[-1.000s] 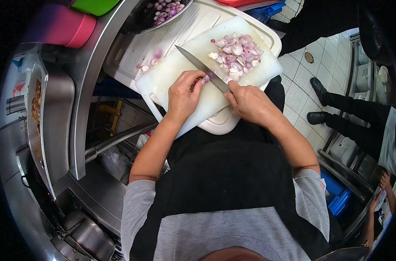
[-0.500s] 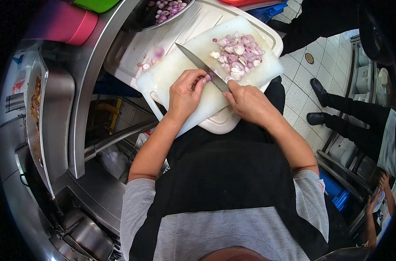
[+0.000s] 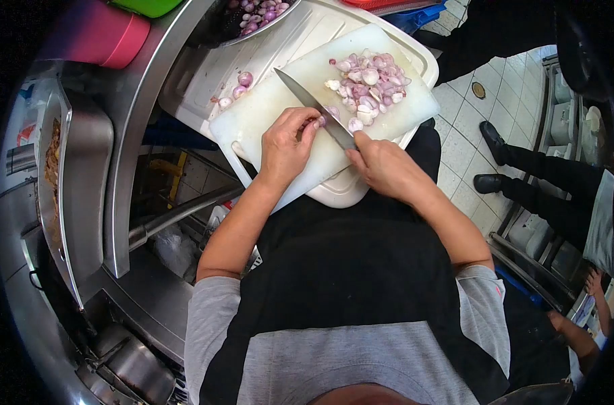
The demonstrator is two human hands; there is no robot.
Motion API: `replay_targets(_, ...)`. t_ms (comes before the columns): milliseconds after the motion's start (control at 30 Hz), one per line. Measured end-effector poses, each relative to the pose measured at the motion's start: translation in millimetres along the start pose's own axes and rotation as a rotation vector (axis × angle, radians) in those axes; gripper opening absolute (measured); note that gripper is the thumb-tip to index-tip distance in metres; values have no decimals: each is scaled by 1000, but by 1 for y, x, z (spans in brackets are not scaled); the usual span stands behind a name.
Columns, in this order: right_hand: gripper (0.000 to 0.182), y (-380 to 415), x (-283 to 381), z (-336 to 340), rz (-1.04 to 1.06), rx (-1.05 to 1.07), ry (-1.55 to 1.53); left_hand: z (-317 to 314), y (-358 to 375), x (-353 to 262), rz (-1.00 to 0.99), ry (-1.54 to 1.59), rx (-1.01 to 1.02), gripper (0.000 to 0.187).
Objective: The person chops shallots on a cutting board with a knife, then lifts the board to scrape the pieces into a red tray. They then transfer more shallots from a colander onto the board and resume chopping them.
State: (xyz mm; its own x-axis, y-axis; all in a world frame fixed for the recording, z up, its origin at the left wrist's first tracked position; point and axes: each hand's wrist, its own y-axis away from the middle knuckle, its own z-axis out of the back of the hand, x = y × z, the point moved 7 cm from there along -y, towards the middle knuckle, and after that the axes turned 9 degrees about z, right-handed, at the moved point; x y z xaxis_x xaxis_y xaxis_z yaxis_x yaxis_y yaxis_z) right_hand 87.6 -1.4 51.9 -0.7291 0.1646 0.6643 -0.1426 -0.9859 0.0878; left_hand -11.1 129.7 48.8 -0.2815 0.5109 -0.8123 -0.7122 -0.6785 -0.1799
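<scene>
Shallot pieces [image 3: 371,79] lie heaped on the cutting board [image 3: 261,120]. The right hand's [image 3: 386,167] grip is wrapped around the knife [image 3: 301,93]; the left hand's [image 3: 285,146] grip pinches a small piece [image 3: 322,121] beside the blade. The board rests on a white plastic lid [image 3: 287,50], where loose shallots [image 3: 245,79] sit near a bowl [image 3: 270,27] of more.

A floor [image 3: 457,143] of pale tiles is surrounding a round drain cover [image 3: 478,90]. A steel counter [image 3: 121,196] is running along the left, while a metal rack [image 3: 535,264] is lining the right, holding pale containers [image 3: 562,121].
</scene>
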Motion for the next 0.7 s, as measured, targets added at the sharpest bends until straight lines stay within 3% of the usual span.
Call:
replay_targets(167,29,-7,-12,0,-13,-17,-26,-2,2,-3,45,4,25,14)
replay_targets(233,29,-4,-17,9,12,-9,-1,-3,5,-15,-187,-209,-16,16)
replay_targets(367,27,2,-15,23,-27,46,160,-7,4,-15,-190,-303,14,21)
replay_targets(433,25,7,-1,29,29,10,304,-4,4,-15,-179,-256,-43,19)
replay_targets(700,18,20,16,26,199,-71,409,2,8,-14,-216,-254,-38,14)
